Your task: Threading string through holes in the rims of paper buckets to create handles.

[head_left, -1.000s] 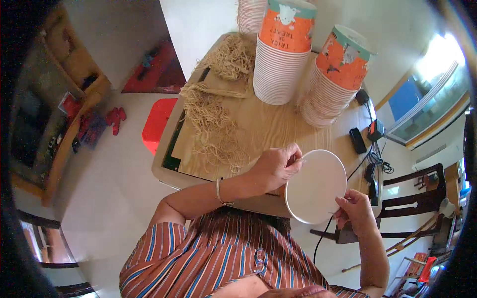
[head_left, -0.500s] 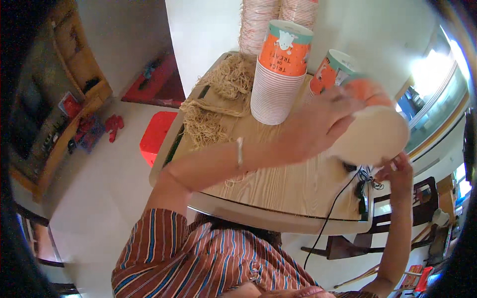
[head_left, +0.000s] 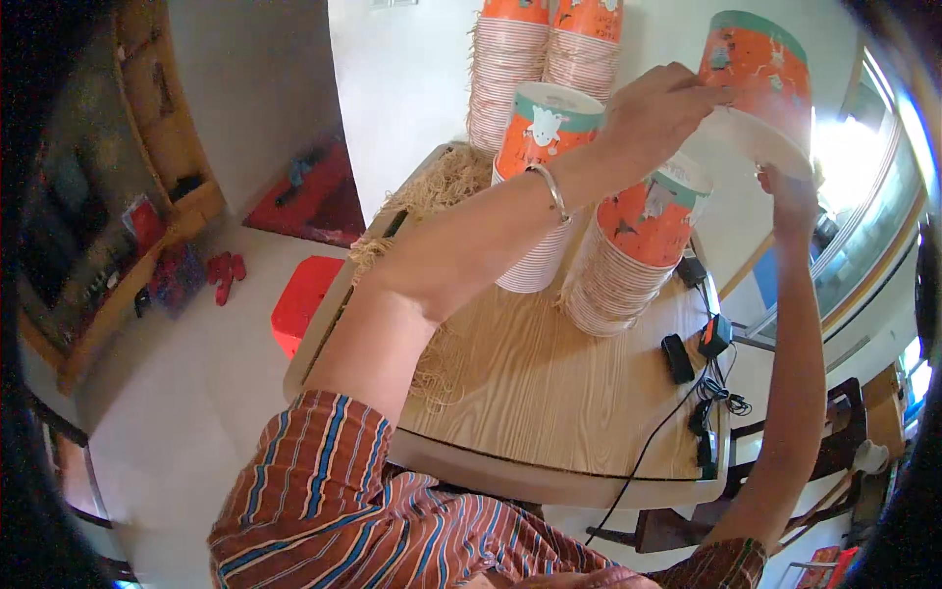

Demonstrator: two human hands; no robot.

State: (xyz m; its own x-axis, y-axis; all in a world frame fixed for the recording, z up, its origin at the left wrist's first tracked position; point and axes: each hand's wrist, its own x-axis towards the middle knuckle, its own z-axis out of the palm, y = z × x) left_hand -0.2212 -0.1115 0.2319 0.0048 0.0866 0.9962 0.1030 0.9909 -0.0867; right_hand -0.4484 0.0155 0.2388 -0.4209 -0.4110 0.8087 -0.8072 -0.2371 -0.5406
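Up above the right side of the table I hold an orange paper bucket (head_left: 754,74) with a teal band, upside down and tilted. My left hand (head_left: 672,110) is closed on the left side of its pale rim, and my right hand (head_left: 788,199) pinches the rim lower on the right. Just below the left hand stands a stack of upturned buckets (head_left: 620,280), with frayed string ends along its rims. Left of it is another upturned stack (head_left: 538,267) with smooth white rims, partly hidden by my left forearm.
Two taller stacks (head_left: 507,88) rise by the wall. Tan string (head_left: 446,191) lies heaped on the left of the wooden table (head_left: 530,388). Black adapters (head_left: 677,359) and cables sit at the right edge. A red stool (head_left: 306,299) stands left; a dark chair (head_left: 677,525) is at right.
Both hands have raised the bucket upward, and its mouth has turned from facing me to facing down. The view has shifted, so the stacks appear lower and the adapters are uncovered.
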